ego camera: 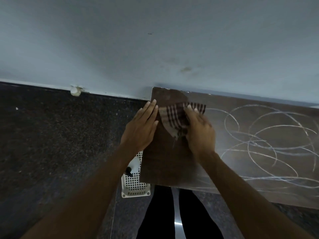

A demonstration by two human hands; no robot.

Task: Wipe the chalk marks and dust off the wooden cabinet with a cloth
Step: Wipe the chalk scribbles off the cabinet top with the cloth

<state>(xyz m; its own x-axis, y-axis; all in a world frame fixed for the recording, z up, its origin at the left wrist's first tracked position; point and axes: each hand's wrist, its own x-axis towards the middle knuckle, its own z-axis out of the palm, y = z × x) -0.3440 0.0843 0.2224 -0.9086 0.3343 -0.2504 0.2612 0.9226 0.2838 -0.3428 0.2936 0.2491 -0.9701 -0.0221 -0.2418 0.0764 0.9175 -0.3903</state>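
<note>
Head view, looking down: we see the wooden cabinet (165,161) top as a dark brown slab, its far edge against the pale wall (155,40) and its left edge over the dark speckled floor (51,144). The checked cloth (177,118) lies on the top near the far-left corner, partly folded, with one corner pointing toward the near edge. The right hand (200,131) sits on the cloth's right side with fingers laid over the fabric and fairly straight, pressing it to the wood. The hand is motion-blurred, so we cannot tell whether the thumb also pinches a fold. The left hand (141,125) lies flat on the left edge of the top just beside the cloth, fingers straight and pressed together, fingertips toward the far-left corner and holding nothing. The chalk marks (269,140), looping white scribbles, cover the middle and right of the top from near the far edge to the near edge. The strip under and below the hands shows plain dark wood. A white perforated basket (134,185) stands on the floor at the near-left corner, partly hidden under the top. The person's legs (160,213) in black stand at the near edge. A small white blob (75,90) sits where wall meets floor, well left of the cabinet.
</note>
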